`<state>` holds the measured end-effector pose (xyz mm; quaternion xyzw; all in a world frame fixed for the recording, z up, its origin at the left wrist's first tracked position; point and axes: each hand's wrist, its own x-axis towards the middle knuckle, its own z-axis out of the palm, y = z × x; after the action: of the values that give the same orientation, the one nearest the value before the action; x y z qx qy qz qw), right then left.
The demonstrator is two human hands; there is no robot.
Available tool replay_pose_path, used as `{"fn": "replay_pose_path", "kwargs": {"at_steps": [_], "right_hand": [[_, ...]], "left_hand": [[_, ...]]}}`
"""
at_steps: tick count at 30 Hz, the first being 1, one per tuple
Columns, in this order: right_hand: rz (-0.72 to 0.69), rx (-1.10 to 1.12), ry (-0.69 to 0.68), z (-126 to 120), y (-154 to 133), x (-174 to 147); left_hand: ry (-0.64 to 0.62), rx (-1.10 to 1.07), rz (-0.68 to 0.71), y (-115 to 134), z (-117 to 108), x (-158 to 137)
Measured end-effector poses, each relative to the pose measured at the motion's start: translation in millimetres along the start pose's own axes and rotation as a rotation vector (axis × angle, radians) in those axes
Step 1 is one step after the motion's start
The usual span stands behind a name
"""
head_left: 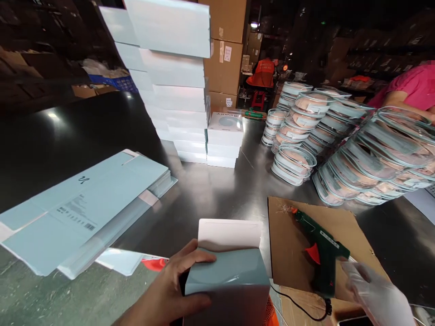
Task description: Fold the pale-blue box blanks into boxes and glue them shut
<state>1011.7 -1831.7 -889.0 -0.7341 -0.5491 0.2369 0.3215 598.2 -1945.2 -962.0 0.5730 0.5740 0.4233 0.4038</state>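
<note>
My left hand [183, 285] is wrapped around a light-blue carton [229, 271] at the bottom centre, thumb on the near side and fingers over its top. A white flap [229, 233] stands up at the carton's far edge. At the lower right, my right hand [379, 290], in a white glove, reaches toward a dark green glue gun [322, 246] with a red trigger. Its fingers are slightly blurred, stretched out and apart by the gun's rear end; any contact is unclear. The gun lies on a cardboard sheet [282, 253], its orange nozzle pointing away.
Flattened blue cartons [112, 194] are stacked at left, overhanging the table edge. Tall stacks of finished boxes [180, 72] stand behind. Several piles of round clear-lidded packages [384, 154] fill the right side. A person in a pink top [414, 86] is at far right. A black cord [299, 308] trails from the gun.
</note>
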Motion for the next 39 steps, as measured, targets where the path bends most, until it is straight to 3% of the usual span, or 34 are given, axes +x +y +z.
{"fn": "replay_pose_path", "kwargs": {"at_steps": [2, 5, 7, 9, 12, 15, 18, 20, 22, 26, 27, 29, 30, 32, 34, 36, 38, 39], "right_hand": [[-0.109, 0.182, -0.068, 23.4, -16.9, -23.0], [-0.378, 0.569, -0.627, 75.9, -48.7, -58.2], [-0.454, 0.605, -0.822, 103.0, -61.6, -72.1], [-0.526, 0.594, -0.803, 116.5, -64.9, -77.4], [-0.786, 0.497, -0.705, 117.7, -62.4, -74.2], [-1.061, 0.296, -0.61, 111.7, -64.3, -66.8], [-1.142, 0.248, -0.589, 107.1, -70.4, -60.1], [-1.089, 0.282, -0.622, 104.4, -72.1, -56.6], [-0.913, 0.379, -0.651, 101.7, -70.0, -54.4], [-0.349, 0.63, -0.749, 101.8, -61.2, -56.2], [-0.193, 0.676, -0.754, 103.4, -59.6, -57.0], [0.064, 0.782, -0.62, 105.5, -58.8, -56.1], [0.081, 0.811, -0.479, 104.6, -59.9, -54.0], [-0.127, 0.761, -0.151, 95.7, -66.4, -48.0], [-0.57, 0.555, 0.006, 78.5, -80.7, -45.0], [-0.953, 0.347, -0.136, 59.0, -102.5, -48.4], [-1.133, 0.283, -0.41, 44.0, -126.3, -52.4], [-1.175, 0.288, -0.511, 39.2, -136.5, -50.5]], "left_hand": [[0.014, 0.005, 0.009, -3.4, 2.3, 0.0], [0.043, -0.065, -0.019, -5.8, 11.9, -2.2], [0.106, -0.21, 0.028, -3.9, 21.2, -3.2], [0.222, -0.413, 0.127, 1.0, 29.6, -2.4], [0.343, -0.56, 0.262, 10.4, 33.8, 1.8], [0.193, -0.398, 0.295, 14.5, 27.0, 5.7], [0.036, -0.294, 0.259, 10.4, 16.5, 7.9], [0.017, -0.295, 0.264, 7.5, 8.1, 9.8], [0.132, -0.302, 0.254, 8.2, -1.6, 12.8], [0.756, -0.599, -0.04, 14.0, -10.9, 21.4], [0.844, -0.68, -0.123, 13.2, -8.4, 23.4], [0.824, -0.734, -0.242, 7.2, 0.6, 25.7], [0.777, -0.704, -0.265, 3.0, 5.2, 26.0], [0.73, -0.529, -0.153, -3.1, 10.2, 25.3], [0.713, -0.184, 0.146, 0.5, 6.3, 24.6], [0.522, 0.242, 0.452, 15.7, -4.6, 26.1], [0.147, 0.452, 0.605, 35.7, -17.0, 29.9], [0.022, 0.456, 0.613, 43.8, -22.3, 31.7]]}}
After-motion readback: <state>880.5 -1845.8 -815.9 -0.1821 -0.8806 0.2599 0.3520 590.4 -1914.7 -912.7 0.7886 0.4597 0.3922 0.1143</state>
